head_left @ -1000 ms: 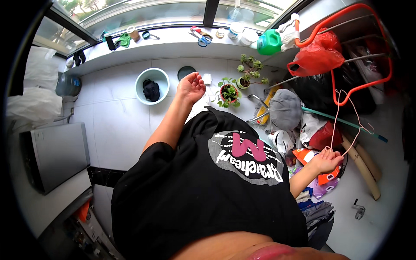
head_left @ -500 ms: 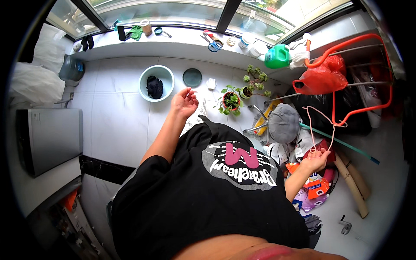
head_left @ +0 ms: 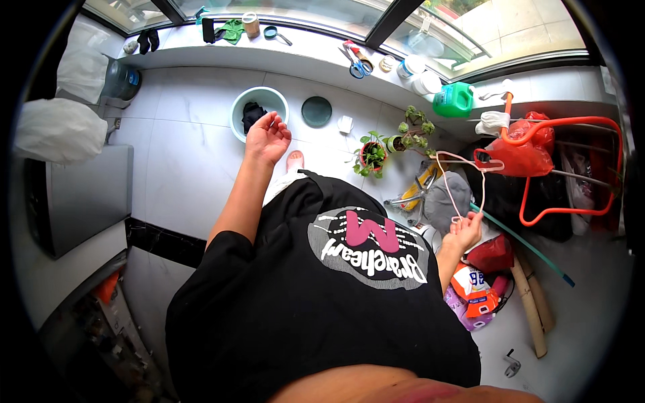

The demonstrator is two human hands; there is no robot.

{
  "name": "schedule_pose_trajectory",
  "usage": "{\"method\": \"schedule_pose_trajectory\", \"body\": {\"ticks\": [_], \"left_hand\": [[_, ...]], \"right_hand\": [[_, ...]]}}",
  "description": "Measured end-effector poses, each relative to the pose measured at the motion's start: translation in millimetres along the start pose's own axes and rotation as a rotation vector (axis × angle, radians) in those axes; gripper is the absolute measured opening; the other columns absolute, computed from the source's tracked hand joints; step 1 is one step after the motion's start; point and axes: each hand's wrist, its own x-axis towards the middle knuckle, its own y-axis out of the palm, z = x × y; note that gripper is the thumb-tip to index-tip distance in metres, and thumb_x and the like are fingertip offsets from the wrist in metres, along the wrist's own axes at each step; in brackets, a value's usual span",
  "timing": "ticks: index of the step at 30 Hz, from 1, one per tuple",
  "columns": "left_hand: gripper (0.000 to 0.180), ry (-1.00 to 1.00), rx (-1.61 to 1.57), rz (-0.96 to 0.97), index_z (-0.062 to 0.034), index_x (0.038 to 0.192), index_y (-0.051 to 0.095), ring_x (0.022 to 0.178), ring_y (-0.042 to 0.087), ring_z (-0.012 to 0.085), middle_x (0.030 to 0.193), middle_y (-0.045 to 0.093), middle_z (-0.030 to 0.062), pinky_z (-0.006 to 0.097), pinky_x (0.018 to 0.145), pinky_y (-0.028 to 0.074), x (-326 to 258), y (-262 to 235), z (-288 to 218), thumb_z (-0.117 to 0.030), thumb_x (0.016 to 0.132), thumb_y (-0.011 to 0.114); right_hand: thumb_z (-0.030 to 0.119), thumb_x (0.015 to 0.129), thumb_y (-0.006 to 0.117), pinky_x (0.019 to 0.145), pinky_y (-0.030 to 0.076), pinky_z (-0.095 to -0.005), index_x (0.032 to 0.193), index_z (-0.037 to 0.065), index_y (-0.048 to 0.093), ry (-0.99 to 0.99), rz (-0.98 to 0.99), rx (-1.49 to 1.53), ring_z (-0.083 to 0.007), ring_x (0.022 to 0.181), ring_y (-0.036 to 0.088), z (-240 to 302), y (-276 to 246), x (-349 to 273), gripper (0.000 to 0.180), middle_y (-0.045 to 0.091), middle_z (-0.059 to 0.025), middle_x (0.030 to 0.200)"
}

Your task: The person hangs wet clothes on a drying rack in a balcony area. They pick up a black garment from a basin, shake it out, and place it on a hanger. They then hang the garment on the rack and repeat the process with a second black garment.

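Note:
My right hand [head_left: 463, 233] is closed on one end of a thin pale-pink clothes hanger [head_left: 483, 188], held up to the right of my body. The hanger's hook points right, in front of a red plastic bag. On the other side my left hand [head_left: 268, 139] is raised palm up, its fingers loosely curled but apart, with nothing in it. It overlaps the near edge of a pale-blue basin [head_left: 283, 104] on the floor and hides part of it. Dark crumpled cloth [head_left: 252, 113] lies inside the basin.
An orange-framed rack [head_left: 571, 122] with the red bag [head_left: 526, 151] stands at right. Two potted plants [head_left: 373, 156], a grey-cushioned stool [head_left: 447, 198] and a green pole [head_left: 524, 243] are nearby. Scissors [head_left: 360, 65] and a green jug [head_left: 454, 100] line the ledge.
My right hand has brought the hanger left, away from the orange rack's lower corner. My left hand has shifted left and now overlaps the basin. The whole view has turned slightly.

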Motion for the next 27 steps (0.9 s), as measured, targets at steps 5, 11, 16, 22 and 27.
{"method": "schedule_pose_trajectory", "body": {"ticks": [5, 11, 16, 22, 27], "left_hand": [[0.006, -0.01, 0.01, 0.033, -0.0059, 0.086, 0.055, 0.066, 0.051, 0.0143, 0.076, 0.054, 0.0025, 0.026, 0.061, 0.043, 5, 2, -22, -0.012, 0.084, 0.055], [0.006, -0.015, -0.005, -0.041, -0.0062, 0.086, 0.054, 0.066, 0.051, 0.0144, 0.076, 0.054, 0.0026, 0.026, 0.061, 0.043, 15, -10, -36, -0.012, 0.085, 0.054], [0.006, -0.026, -0.027, -0.027, -0.0063, 0.086, 0.054, 0.065, 0.051, 0.014, 0.076, 0.054, 0.0025, 0.026, 0.06, 0.043, 17, 2, -38, -0.012, 0.084, 0.055], [0.008, 0.059, -0.039, -0.067, -0.0059, 0.086, 0.054, 0.066, 0.05, 0.0142, 0.074, 0.053, 0.0021, 0.027, 0.061, 0.042, 25, 6, -39, -0.013, 0.083, 0.056], [0.006, 0.085, -0.102, -0.082, -0.0058, 0.086, 0.054, 0.066, 0.05, 0.0146, 0.075, 0.054, 0.0027, 0.027, 0.061, 0.043, 36, 16, -28, -0.012, 0.084, 0.055]], "right_hand": [[0.032, 0.092, 0.047, 0.033, 0.017, -0.0202, 0.078, 0.003, 0.048, 0.001, 0.181, -0.064, -0.0037, 0.038, 0.022, -20, 39, -22, 0.033, 0.027, 0.0053, 0.05], [0.031, 0.093, 0.046, 0.034, 0.019, -0.0198, 0.076, 0.003, 0.05, 0.002, 0.3, -0.132, -0.0032, 0.038, 0.023, -30, 66, -40, 0.032, 0.029, 0.0059, 0.05], [0.029, 0.093, 0.046, 0.036, 0.02, -0.0187, 0.075, 0.003, 0.052, -0.062, 0.349, -0.213, -0.0022, 0.039, 0.026, -34, 81, -38, 0.032, 0.031, 0.0064, 0.049], [0.028, 0.093, 0.047, 0.036, 0.021, -0.0179, 0.076, 0.002, 0.053, -0.055, 0.458, -0.206, -0.0022, 0.039, 0.028, -40, 115, -11, 0.032, 0.034, 0.0054, 0.049], [0.029, 0.093, 0.046, 0.037, 0.023, -0.018, 0.076, 0.002, 0.054, -0.061, 0.584, -0.284, -0.002, 0.04, 0.029, -39, 146, 17, 0.033, 0.034, 0.0057, 0.049]]}}
